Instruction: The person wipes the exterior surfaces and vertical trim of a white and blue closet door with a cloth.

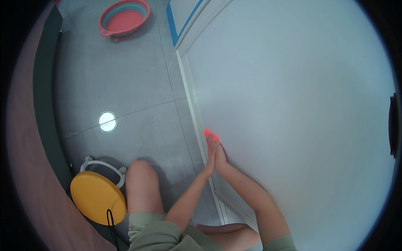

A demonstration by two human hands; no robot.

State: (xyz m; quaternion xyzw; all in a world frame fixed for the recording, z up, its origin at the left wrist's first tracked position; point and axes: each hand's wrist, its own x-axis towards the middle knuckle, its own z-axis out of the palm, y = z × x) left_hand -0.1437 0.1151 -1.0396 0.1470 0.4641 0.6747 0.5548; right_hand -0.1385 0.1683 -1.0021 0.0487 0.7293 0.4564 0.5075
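My left hand (211,157) and my right hand (220,157) are pressed together, palm to palm, with the fingers stretched out away from me. A bright red glow covers the fingertips. Nothing held shows from above, and the space between the palms is hidden. Just beyond and beside the hands rises a large smooth white panel (282,94), possibly a door. Along its foot runs a narrow white strip (192,91), close to the left hand. Whether the fingertips touch the panel cannot be made out.
A low stool has a round yellow seat (97,197) and a white curved frame (105,163). A thin black cord (110,216) crosses the seat. Farther off, a pink and grey basin (125,19) stands on grey floor tiles (125,75). A dark green side panel (44,94) borders the left.
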